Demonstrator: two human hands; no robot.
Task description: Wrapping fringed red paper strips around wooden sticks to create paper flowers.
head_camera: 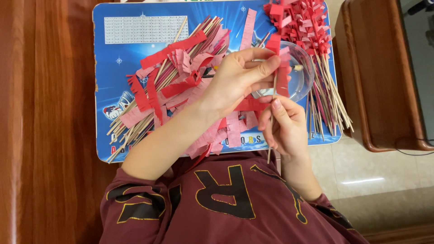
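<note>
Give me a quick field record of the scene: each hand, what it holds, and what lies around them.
left hand: pinches a red fringed paper strip against the top of the stick
right hand: grips a thin wooden stick, held upright
surface: blue printed board
left pile: loose sticks and red and pink fringed strips
right pile: sticks already wrapped in red paper
bowl: clear bowl behind the hands
clothing: maroon top

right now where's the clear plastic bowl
In the head view the clear bowl sits upper right on the blue board, behind the left hand, beside the finished red sticks.
</note>
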